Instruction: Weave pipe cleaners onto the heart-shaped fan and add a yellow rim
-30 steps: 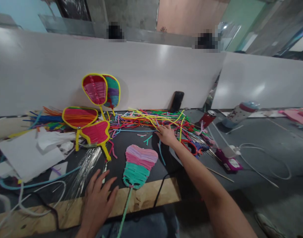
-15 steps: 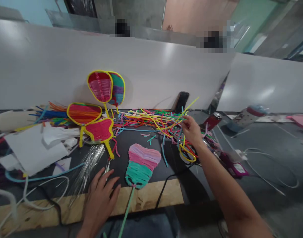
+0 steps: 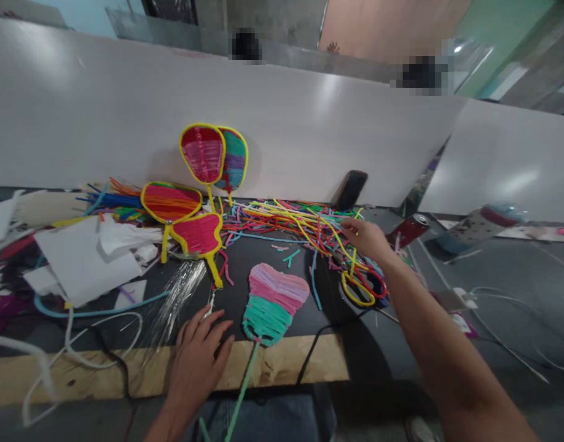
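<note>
At the fingertips of the right hand (image 3: 367,238): pipe-cleaner pile (image 3: 297,220), likely picking step. Fingers bunched, can't tell if pinching; left hand (image 3: 200,348) loosely spread. Next needs one strand freed.

I read the wound fan (image 3: 276,302) as fuzzy, matt chenille; the loose stems (image 3: 282,216) match. The worktop (image 3: 239,253) is smooth and matt (its front strip (image 3: 328,362) is wood, grain visible). The can (image 3: 410,229) is glossy metal, the partition (image 3: 291,129) smooth, glossy.
</note>
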{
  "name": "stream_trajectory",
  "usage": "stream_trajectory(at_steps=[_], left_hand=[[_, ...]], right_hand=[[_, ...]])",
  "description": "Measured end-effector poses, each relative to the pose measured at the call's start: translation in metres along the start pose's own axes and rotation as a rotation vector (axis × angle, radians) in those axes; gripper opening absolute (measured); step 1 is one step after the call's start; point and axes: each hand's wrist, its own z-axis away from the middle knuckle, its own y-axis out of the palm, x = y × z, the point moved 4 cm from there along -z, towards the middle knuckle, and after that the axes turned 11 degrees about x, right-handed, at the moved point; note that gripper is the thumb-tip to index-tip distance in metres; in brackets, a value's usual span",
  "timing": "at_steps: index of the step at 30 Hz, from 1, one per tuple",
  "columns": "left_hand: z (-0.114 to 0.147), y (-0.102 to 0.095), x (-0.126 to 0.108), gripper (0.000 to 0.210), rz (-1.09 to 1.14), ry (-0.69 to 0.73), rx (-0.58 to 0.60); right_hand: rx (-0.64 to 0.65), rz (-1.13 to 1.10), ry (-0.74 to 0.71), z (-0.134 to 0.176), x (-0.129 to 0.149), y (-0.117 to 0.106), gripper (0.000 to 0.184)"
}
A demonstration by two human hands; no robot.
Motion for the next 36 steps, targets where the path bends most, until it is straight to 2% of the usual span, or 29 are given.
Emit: stream_trajectory(at_steps=[2, 6, 9, 12, 15, 18, 23, 25, 30, 33, 36], left_hand=[[0.0, 0.0, 0.0, 0.021, 0.008, 0.007, 0.002], [0.001, 0.0, 0.0, 0.02, 0.031, 0.008, 0.002], [0.002, 0.0, 0.0, 0.02, 0.042, -0.001, 0.009], [0.003, 0.0, -0.001, 0.02, 0.057, -0.003, 0.023], [0.004, 0.0, -0.001, 0.02, 0.072, -0.005, 0.03], [0.004, -0.001, -0.001, 0.02, 0.079, 0.005, 0.02], [0.004, 0.0, 0.0, 0.02, 0.088, 0.022, 0.013], [0.004, 0.001, 0.001, 0.02, 0.091, 0.03, 0.014], [0.004, 0.002, 0.003, 0.021, 0.068, 0.038, 0.002], [0.003, 0.002, 0.003, 0.021, 0.045, 0.041, 0.001], [0.002, 0.002, 0.003, 0.021, 0.05, 0.045, 0.002]], right_hand=[[0.055, 0.12, -0.051, -0.009, 0.023, 0.019, 0.026], [0.217, 0.135, -0.229, -0.039, 0.085, 0.071, 0.027], [0.305, 0.168, -0.302, -0.064, 0.123, 0.111, 0.027], [0.326, 0.214, -0.276, -0.085, 0.142, 0.139, 0.028], [0.318, 0.252, -0.192, -0.099, 0.146, 0.151, 0.029], [0.311, 0.275, -0.144, -0.099, 0.148, 0.157, 0.027], [0.312, 0.274, -0.207, -0.088, 0.149, 0.154, 0.028], [0.266, 0.282, -0.189, -0.089, 0.136, 0.14, 0.032], [0.153, 0.306, 0.013, -0.092, 0.082, 0.098, 0.046], [0.188, 0.292, 0.044, -0.073, 0.066, 0.092, 0.037], [0.263, 0.267, -0.065, -0.042, 0.069, 0.1, 0.027]])
